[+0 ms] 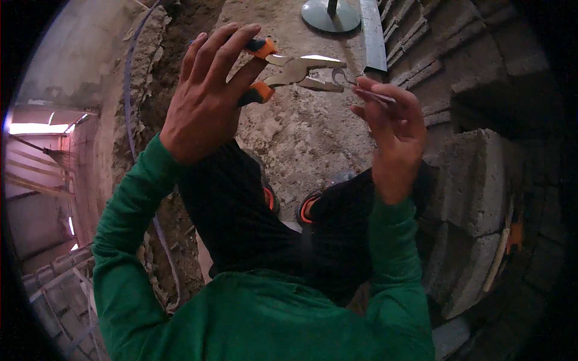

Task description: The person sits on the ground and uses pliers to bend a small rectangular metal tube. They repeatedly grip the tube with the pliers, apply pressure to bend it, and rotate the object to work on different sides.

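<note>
My left hand [208,99] is closed around the black and orange handles of a pair of pliers [295,71]. The handles are spread and the metal jaws gape toward the right. Pinched in the fingers of my right hand [394,132] is a thin metal hook [382,96], its curved end pointing left. That curved end lies at the tips of the pliers' jaws; whether they touch, I cannot tell. Both hands are raised above my knees, over rough ground.
A round metal base [331,18] with a pole stands ahead, beside a grey metal bar [372,39]. Concrete blocks [475,180] are stacked at the right. A bluish cable [127,78] runs along the left. My shoes [307,207] rest on the dusty ground.
</note>
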`<state>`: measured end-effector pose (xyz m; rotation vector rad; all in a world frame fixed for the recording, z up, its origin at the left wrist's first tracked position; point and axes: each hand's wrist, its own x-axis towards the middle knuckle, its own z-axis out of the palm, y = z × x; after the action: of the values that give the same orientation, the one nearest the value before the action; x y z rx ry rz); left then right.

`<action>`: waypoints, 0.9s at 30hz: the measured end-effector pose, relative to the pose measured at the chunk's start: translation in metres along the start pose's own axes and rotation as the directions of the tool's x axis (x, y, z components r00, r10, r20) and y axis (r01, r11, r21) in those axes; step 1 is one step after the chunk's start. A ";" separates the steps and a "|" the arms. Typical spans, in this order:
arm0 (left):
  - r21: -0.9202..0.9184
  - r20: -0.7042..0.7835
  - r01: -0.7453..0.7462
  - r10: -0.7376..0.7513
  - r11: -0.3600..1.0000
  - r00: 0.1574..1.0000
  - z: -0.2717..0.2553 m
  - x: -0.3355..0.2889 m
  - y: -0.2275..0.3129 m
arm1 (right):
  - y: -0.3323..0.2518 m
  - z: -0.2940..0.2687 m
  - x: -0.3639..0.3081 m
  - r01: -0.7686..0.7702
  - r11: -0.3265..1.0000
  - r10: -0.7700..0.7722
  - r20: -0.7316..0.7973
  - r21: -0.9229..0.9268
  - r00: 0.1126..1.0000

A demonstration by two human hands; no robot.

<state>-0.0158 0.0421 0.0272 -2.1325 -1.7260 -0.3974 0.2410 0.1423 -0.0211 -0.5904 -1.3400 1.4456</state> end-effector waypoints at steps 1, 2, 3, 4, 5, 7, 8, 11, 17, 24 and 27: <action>0.007 -0.007 -0.013 0.013 1.000 1.000 -0.001 -0.002 -0.001 | -0.002 0.000 0.000 0.048 0.998 -0.048 0.010 -0.046 0.999; 0.013 -0.015 -0.026 0.026 1.000 1.000 -0.002 -0.003 -0.002 | -0.001 0.000 0.001 0.126 0.981 -0.125 0.016 -0.149 0.992; 0.008 -0.019 -0.030 0.030 1.000 0.999 -0.003 -0.005 -0.003 | 0.000 0.000 0.002 0.202 0.947 -0.201 0.031 -0.250 0.979; 0.002 -0.024 -0.032 0.032 0.999 0.999 -0.003 -0.007 -0.004 | 0.000 -0.001 0.003 0.276 0.896 -0.274 0.054 -0.348 0.960; -0.004 -0.030 -0.035 0.035 0.999 0.999 -0.004 -0.008 -0.005 | 0.000 -0.002 0.003 0.354 0.851 -0.343 0.100 -0.388 0.934; 0.000 -0.022 -0.011 0.011 1.000 1.000 -0.006 -0.010 -0.005 | 0.000 -0.005 0.003 0.505 0.737 -0.468 0.199 -0.450 0.861; 0.004 -0.018 0.001 -0.001 1.000 1.000 -0.007 -0.011 -0.005 | -0.001 -0.002 0.001 0.509 0.738 -0.478 0.191 -0.443 0.858; 0.020 -0.032 -0.008 0.009 1.000 0.999 -0.007 -0.014 -0.005 | -0.003 0.007 -0.008 0.502 0.765 -0.484 0.153 -0.403 0.862; 0.018 -0.033 -0.022 0.022 1.000 0.999 -0.017 -0.017 -0.004 | -0.001 0.014 -0.015 0.457 0.830 -0.447 0.106 -0.320 0.888; 0.022 0.028 -0.083 0.082 0.996 0.996 -0.028 -0.018 -0.013 | 0.003 0.015 -0.015 0.450 0.834 -0.420 0.161 -0.319 0.893; 0.021 0.034 -0.091 0.090 0.996 0.995 -0.028 -0.023 -0.016 | 0.004 0.018 -0.015 0.459 0.833 -0.424 0.175 -0.309 0.889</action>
<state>-0.0355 0.0126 0.0436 -2.2036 -1.6369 -0.3181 0.2289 0.1217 -0.0249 -0.3909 -1.6969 0.8755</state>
